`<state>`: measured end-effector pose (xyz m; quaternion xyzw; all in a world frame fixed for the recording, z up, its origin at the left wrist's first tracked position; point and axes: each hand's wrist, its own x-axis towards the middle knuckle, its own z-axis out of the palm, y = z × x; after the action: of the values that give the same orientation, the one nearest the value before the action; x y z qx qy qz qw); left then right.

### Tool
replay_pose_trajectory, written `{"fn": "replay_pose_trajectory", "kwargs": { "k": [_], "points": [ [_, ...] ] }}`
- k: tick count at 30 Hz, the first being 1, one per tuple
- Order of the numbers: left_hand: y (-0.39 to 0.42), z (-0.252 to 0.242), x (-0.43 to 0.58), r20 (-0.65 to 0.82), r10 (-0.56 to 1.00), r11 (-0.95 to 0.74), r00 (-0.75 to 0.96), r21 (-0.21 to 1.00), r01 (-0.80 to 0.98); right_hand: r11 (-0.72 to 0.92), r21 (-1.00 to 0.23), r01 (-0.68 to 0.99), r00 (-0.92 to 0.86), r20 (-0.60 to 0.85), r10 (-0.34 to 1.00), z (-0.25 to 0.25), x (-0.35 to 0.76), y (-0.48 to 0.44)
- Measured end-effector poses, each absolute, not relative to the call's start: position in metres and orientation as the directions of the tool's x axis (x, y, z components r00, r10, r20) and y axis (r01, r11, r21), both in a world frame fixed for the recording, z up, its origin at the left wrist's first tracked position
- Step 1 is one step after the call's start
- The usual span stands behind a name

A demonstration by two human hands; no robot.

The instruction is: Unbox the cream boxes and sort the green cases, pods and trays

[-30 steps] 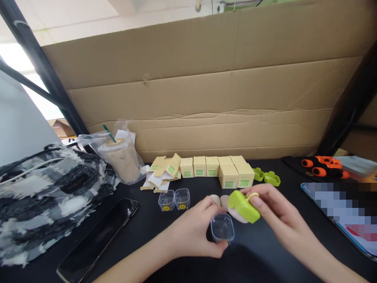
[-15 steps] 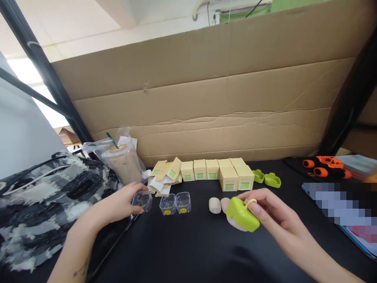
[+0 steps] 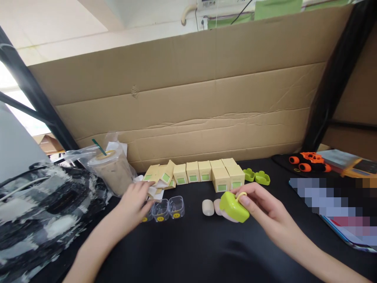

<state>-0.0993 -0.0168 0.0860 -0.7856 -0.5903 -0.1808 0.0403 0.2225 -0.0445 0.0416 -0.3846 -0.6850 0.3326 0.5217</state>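
green case [image 3: 235, 206] gripped by the right hand [image 3: 265, 208], left hand [image 3: 132, 204] held over clear cups [image 3: 160, 211]

the green case was pinched between the thumb and fingers of the right hand near its yellow loop [image 3: 241, 195]. it was held tilted above the black table [image 3: 191, 251], and its pale underside could be seen at the lower left.

the left hand was held open, thumb and fingers apart, at the left end of a row of 3 clear cups. the leftmost cup [image 3: 146, 216] was partly covered by the hand; whether it was touched could not be told. each cup was marked with a yellow sticker [image 3: 176, 215].

a white pod [image 3: 207, 207] was placed left of the case, and a pinkish pod [image 3: 217, 206] was partly hidden by the case.

farther back, pale yellow boxes [image 3: 193, 173] were lined up before a cardboard sheet [image 3: 188, 106]. flattened cartons [image 3: 167, 173] were heaped at their left end, and 2 green flower-shaped dishes [image 3: 262, 178] were set at their right. a drink [image 3: 113, 175] was wrapped in a clear bag [image 3: 78, 155], and an orange toy car [image 3: 309, 160] was set at the far right.
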Motion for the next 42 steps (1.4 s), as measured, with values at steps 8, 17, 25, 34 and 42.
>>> {"fn": "replay_pose_trajectory", "kwargs": {
  "k": [8,17,25,34,42],
  "points": [
    [-0.037,0.037,0.038,-0.141,0.824,0.170,0.548,0.985,-0.003,0.504,-0.854,0.125,-0.171,0.482,0.859,0.030,0.218,-0.039],
    [-0.043,0.028,0.032,-0.122,0.851,0.331,0.510,0.879,-0.343,0.726,-0.477,0.495,-0.399,0.618,0.677,0.038,0.223,-0.044],
    [-0.046,0.017,0.036,-0.108,0.887,0.295,0.448,0.880,-0.372,0.733,-0.394,0.554,-0.488,0.560,0.669,0.026,0.218,-0.045],
    [-0.050,0.018,0.040,-0.075,0.920,0.180,0.386,0.953,-0.243,0.766,-0.457,0.451,-0.485,0.595,0.641,0.019,0.209,-0.049],
    [-0.053,0.005,0.048,-0.014,0.936,0.127,0.351,0.945,-0.302,0.770,-0.460,0.441,-0.483,0.601,0.636,0.015,0.206,-0.051]
  ]
}}
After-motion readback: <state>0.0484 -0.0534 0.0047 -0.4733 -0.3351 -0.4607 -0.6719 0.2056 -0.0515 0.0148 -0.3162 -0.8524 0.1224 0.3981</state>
